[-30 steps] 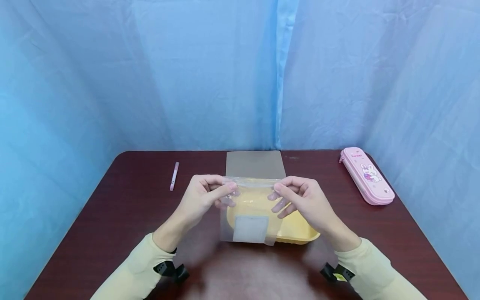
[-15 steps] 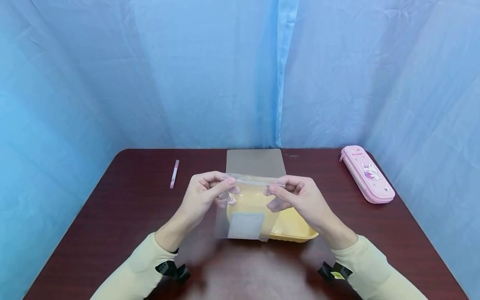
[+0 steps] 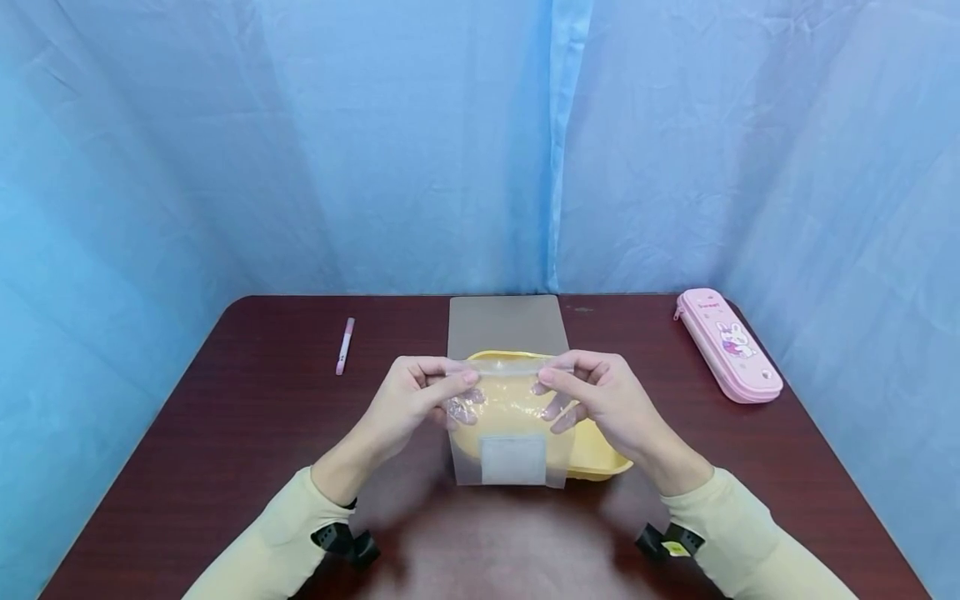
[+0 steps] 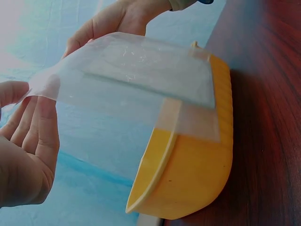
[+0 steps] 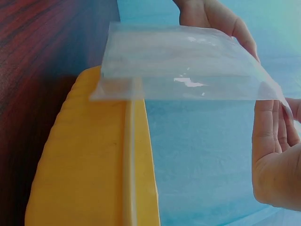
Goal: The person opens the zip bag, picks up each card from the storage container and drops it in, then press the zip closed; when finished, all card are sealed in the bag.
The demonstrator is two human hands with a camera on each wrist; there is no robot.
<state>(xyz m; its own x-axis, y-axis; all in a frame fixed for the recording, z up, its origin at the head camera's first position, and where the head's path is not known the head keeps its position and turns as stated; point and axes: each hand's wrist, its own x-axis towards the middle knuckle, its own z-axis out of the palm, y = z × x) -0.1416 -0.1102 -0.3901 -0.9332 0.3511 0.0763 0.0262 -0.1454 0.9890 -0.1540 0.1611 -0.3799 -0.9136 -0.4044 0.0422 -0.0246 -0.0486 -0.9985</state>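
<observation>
Both hands hold up a clear plastic zip bag [image 3: 468, 467] by its top edge. Inside or on it, low down, shows a pale whitish rectangle [image 3: 513, 460]; which of the two I cannot tell. My left hand [image 3: 405, 404] pinches the top left corner between thumb and fingers. At the opposite corner my right hand [image 3: 611, 404] pinches likewise, its other fingers spread behind the film. Behind and below the bag a yellow plastic tray [image 3: 600, 457] stands on the table, partly hidden. In the left wrist view the bag [image 4: 131, 61] hangs in front of the tray's side [image 4: 197, 169].
A grey flat sheet or board [image 3: 506, 323] lies behind the tray at the table's far edge. A pink-and-white pen [image 3: 345, 347] lies at the left. At the right is a pink pencil case [image 3: 729, 346] with a rabbit picture. Blue curtains [image 3: 405, 150] surround the dark red table [image 3: 225, 450].
The bag swung slightly left and up, then came back right and a little lower, now hanging straighter. Both hands keep their pinch on it; the tray's back rim now shows above the bag.
</observation>
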